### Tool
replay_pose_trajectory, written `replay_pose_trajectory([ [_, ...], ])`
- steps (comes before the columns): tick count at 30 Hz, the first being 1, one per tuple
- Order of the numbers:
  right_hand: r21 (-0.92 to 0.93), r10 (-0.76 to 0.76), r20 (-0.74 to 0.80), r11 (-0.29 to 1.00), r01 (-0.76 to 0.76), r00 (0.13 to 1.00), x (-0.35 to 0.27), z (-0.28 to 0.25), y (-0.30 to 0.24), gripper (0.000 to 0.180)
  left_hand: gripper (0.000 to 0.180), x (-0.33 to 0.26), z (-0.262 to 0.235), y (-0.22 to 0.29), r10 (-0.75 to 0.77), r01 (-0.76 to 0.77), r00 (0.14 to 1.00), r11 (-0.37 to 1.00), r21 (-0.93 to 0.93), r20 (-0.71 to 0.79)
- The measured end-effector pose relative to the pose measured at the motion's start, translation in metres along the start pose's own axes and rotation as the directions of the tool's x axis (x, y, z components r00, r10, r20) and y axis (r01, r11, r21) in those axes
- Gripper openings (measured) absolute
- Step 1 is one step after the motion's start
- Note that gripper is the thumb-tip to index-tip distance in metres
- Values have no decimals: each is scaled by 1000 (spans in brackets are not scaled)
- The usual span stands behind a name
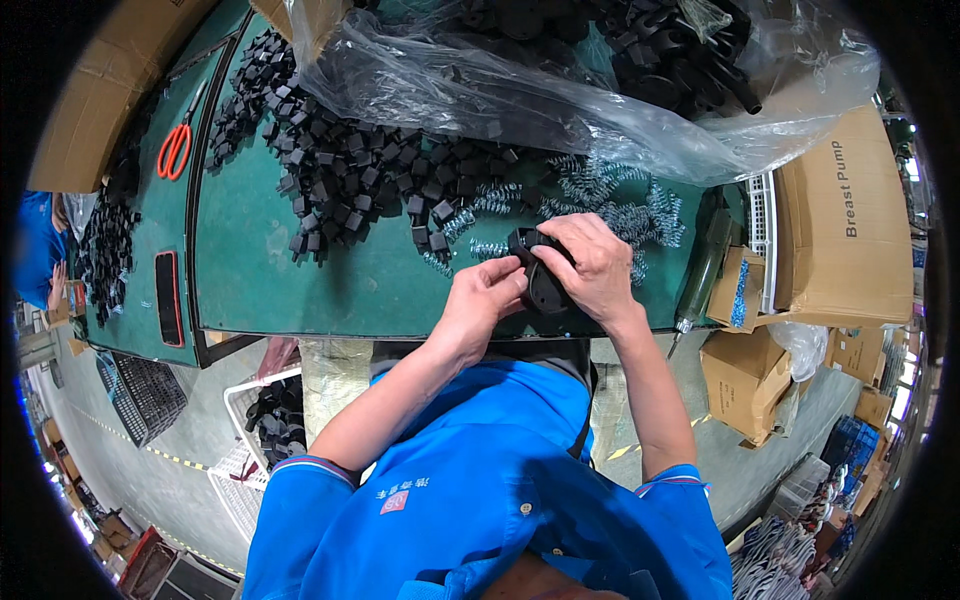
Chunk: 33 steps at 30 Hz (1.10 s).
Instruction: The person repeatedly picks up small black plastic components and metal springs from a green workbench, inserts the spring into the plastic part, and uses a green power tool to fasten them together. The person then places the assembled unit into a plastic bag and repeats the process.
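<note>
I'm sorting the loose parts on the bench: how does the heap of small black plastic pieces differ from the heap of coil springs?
The black plastic pieces are blocky and matte dark; the coil springs are thin, shiny metal spirals. The black pieces spread across the left and middle of the green table; the springs lie to the right, behind the hands. Both are loose, unsorted heaps.

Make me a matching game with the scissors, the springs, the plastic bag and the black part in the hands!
Things:
1. scissors
2. springs
3. plastic bag
4. black part

Places or looks:
A. held by both hands
B. orange handles, far left on the table
C. clear, full of black pieces, at the back
D. silvery heap just behind the hands

Pairs: 1-B, 2-D, 3-C, 4-A
</note>
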State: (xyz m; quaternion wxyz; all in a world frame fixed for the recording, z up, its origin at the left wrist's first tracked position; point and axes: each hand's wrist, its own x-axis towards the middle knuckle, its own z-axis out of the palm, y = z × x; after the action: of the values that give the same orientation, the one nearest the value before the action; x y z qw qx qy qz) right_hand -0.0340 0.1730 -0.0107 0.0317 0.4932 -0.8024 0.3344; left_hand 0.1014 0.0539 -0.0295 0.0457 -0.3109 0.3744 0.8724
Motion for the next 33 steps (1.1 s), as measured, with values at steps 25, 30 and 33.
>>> replay_pose_trajectory([
  [25,212,160,-257,972,-106,953,-36,-27,-64,29,39,-7,-31,-9,-17,101,887,982,-157,462],
  [30,253,231,-271,954,-162,934,-42,-27,-67,27,43,-14,-19,-7,-63,104,904,992,-75,424],
  [33,214,242,-273,959,-187,931,-44,-29,-70,25,44,-19,-13,-12,-43,131,908,974,-187,416],
])
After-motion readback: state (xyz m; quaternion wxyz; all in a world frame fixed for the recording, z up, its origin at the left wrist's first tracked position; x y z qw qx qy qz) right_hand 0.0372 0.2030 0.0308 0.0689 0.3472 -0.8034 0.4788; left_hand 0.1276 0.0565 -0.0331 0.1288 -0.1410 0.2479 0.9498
